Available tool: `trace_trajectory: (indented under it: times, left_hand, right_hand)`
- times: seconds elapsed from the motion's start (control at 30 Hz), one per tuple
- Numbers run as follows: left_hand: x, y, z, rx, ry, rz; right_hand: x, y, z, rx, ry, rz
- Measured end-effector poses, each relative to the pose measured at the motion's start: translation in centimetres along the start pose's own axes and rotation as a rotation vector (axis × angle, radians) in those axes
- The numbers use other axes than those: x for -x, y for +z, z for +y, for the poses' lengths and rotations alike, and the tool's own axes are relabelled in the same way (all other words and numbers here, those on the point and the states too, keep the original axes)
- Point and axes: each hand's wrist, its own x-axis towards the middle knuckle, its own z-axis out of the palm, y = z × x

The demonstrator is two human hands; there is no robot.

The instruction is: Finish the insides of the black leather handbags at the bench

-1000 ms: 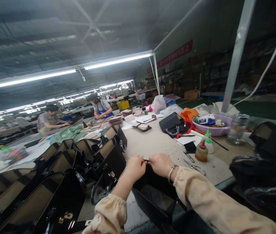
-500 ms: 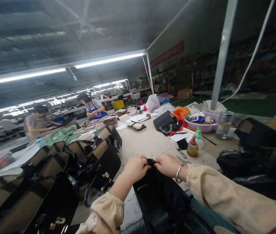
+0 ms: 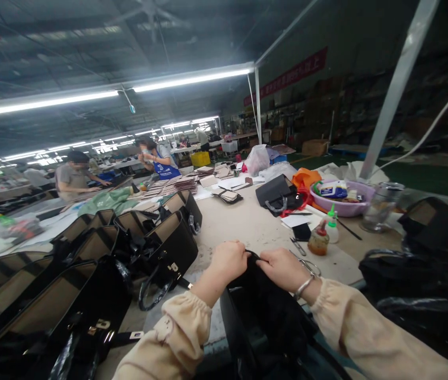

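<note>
A black handbag (image 3: pixel 265 316) stands before me at the table's near edge, its mouth facing up and its inside dark. My left hand (image 3: pixel 229 261) pinches the far end of the bag's rim. Close beside it, my right hand (image 3: pixel 281 269) grips the same rim, fingers closed, with a bracelet at the wrist. A short stretch of black edge shows between both hands. Past my right hand lie scissors (image 3: pixel 310 266) and small metal snips (image 3: pixel 297 246). The bag's lower part drops out of view.
Rows of black handbags (image 3: pixel 172 243) fill the left side. A brown glue bottle (image 3: pixel 318 240), a green-capped bottle (image 3: pixel 332 228), a purple basin (image 3: pixel 352 208) and a glass jar (image 3: pixel 382 208) stand right. More black bags (image 3: pixel 425 279) lie far right. Two co-workers (image 3: pixel 75 177) work across the table.
The view has shifted a little, so the scene sits differently in frame. Both hands stay on the bag's rim, slightly higher in the picture. A co-worker has raised their hands.
</note>
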Motion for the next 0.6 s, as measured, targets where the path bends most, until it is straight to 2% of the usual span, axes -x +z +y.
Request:
trace_trajectory:
  times: [0.3, 0.6]
  left_hand:
    - [0.3, 0.0, 0.3, 0.041, -0.044, 0.031]
    - [0.3, 0.2, -0.4, 0.073, -0.041, 0.063]
  right_hand:
    - [0.0, 0.1, -0.4, -0.003, 0.001, -0.019]
    - [-0.6, -0.2, -1.1, 0.042, -0.023, -0.016]
